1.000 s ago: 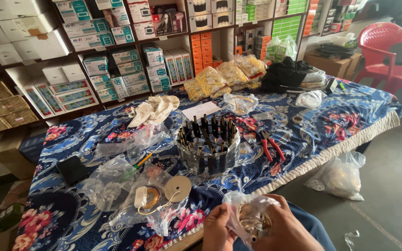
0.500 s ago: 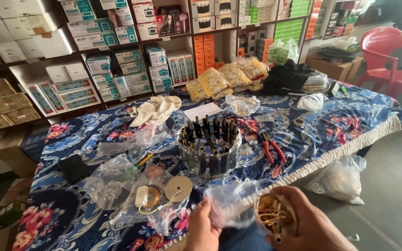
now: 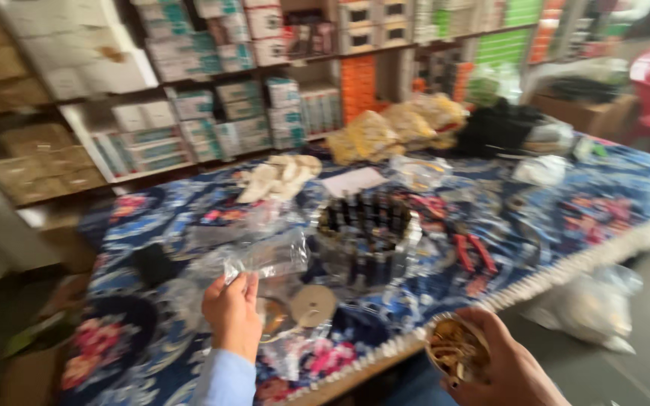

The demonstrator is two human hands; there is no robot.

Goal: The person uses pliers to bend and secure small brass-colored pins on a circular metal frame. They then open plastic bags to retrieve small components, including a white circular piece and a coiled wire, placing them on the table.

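Half a second ago the clear plastic bag hung low at the bottom centre of the frame, close to the other hand; now we see it lifted up and left of centre, over the table, and the two hands are well apart. Our left hand is closed on the bag, pinching its lower edge between fingers and thumb. The bag looks crumpled, transparent and slack; blur keeps us from telling whether anything is left inside. Our right hand sits at the lower right, as before, fingers wrapped around a small round container filled with thin golden-brown pieces, too blurred to name.

Around the bag, the blue floral tablecloth carries a round rack of dark upright pieces at centre, a tan disc below it, and red-handled pliers to the right. Shelves of boxes fill the upper left.
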